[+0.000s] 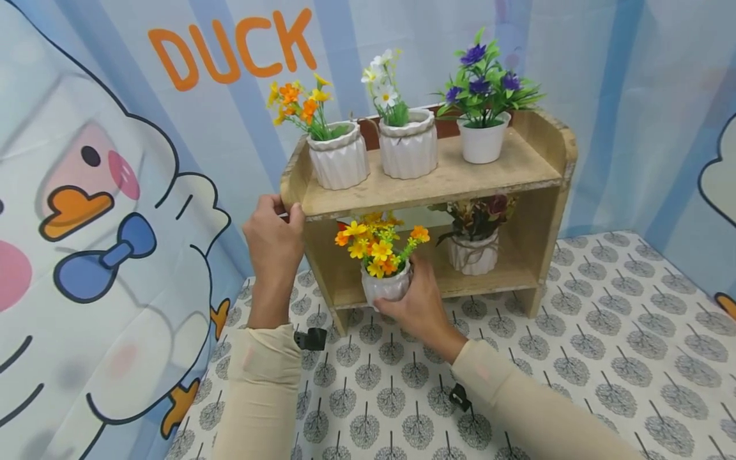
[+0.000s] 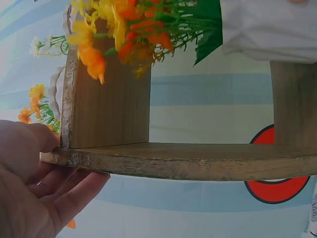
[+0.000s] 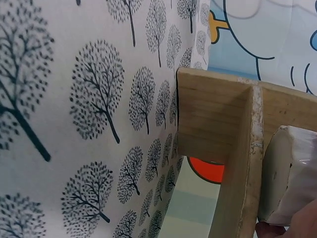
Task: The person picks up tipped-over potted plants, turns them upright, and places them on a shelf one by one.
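Observation:
My right hand (image 1: 422,303) grips a white ribbed flowerpot (image 1: 384,291) with yellow and orange flowers (image 1: 379,246), thumb across its front and fingers round its right side. The pot is at the front of the lower shelf of a small wooden shelf unit (image 1: 460,176). Seen by the right wrist camera, the pot's pale underside (image 3: 276,181) faces the camera beside the shelf board (image 3: 247,163). My left hand (image 1: 275,239) holds the unit's left side panel near the upper board. The left wrist view shows the thumb and fingers on opposite sides of that panel (image 2: 183,162).
On the upper board stand an orange-flowered pot (image 1: 339,156), a white-flowered pot (image 1: 409,144) and a purple-flowered pot (image 1: 483,137). A pot of dark dried-looking flowers (image 1: 474,254) is on the lower shelf, right. Tree-patterned cloth (image 1: 604,358) lies underneath; a duck-printed curtain (image 1: 356,38) hangs behind.

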Action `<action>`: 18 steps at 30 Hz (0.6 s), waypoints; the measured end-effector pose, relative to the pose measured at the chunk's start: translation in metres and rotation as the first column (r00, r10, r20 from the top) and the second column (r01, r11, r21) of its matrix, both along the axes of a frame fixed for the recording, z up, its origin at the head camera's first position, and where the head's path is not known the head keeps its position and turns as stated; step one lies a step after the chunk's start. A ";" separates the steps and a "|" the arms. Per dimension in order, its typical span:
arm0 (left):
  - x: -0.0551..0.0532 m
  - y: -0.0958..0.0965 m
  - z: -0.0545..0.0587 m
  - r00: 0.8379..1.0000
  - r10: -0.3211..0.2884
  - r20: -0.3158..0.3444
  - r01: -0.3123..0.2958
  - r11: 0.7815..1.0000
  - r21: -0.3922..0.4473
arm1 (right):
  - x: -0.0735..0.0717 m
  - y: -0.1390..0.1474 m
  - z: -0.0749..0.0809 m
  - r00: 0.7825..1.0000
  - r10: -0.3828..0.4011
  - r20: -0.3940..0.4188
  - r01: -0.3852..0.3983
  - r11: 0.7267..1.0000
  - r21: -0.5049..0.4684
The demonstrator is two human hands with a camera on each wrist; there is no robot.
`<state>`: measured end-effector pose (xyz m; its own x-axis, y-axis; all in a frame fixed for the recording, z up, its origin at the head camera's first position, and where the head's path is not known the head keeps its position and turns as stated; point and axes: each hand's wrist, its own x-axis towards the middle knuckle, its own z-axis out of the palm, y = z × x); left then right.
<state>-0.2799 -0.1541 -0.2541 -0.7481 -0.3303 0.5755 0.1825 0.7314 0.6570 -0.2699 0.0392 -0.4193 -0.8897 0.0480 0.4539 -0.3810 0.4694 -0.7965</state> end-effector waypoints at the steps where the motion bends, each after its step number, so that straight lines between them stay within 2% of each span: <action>1: 0.000 0.000 0.000 1.000 0.000 0.002 0.000 1.000 0.001 | -0.002 -0.001 0.000 1.000 -0.004 -0.011 0.004 1.000 -0.001; 13: 0.000 -0.002 0.001 1.000 -0.005 -0.009 0.005 1.000 -0.003 | -0.023 -0.007 0.001 0.999 -0.018 -0.049 0.019 1.000 0.003; 18: 0.000 -0.002 0.001 1.000 0.000 0.001 0.000 1.000 -0.002 | -0.031 -0.008 -0.001 0.998 -0.044 -0.037 0.044 0.999 0.013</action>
<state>-0.2798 -0.1562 -0.2527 -0.7485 -0.3294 0.5755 0.1818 0.7328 0.6557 -0.3010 0.0308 -0.4202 -0.8697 0.0804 0.4869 -0.3883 0.4976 -0.7757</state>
